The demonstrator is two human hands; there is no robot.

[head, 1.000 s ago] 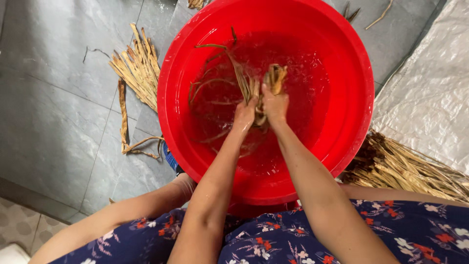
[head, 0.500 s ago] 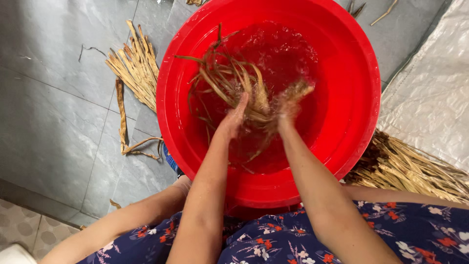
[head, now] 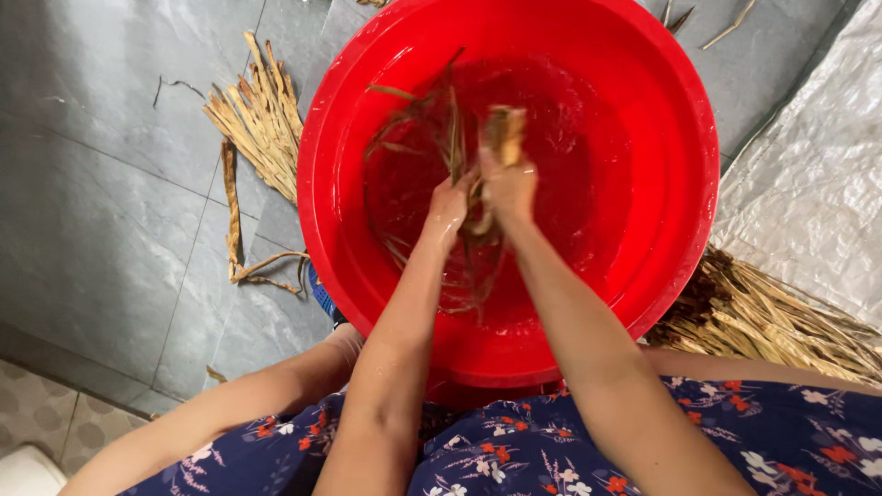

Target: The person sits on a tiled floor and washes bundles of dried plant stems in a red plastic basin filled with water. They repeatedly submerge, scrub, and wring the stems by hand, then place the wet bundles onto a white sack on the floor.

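A large red basin (head: 680,220) with water in it stands on the floor between my knees. Both hands are inside it, close together. My left hand (head: 447,209) and my right hand (head: 508,184) are closed around one bundle of wet brown straw strips (head: 432,115). The strips fan up and to the left above my fingers, and loose ends trail down into the water below my wrists. A short folded end sticks up from my right fist.
A pile of dry straw (head: 262,115) lies on the grey tile floor (head: 101,184) left of the basin. A bigger heap of straw (head: 781,317) lies at the right, beside a white woven sheet (head: 818,165). My knees in blue flowered cloth (head: 514,450) fill the bottom.
My hands spread the straw wide in the water half a second ago. Now they have drawn it together again into a tight bundle, lifted slightly.
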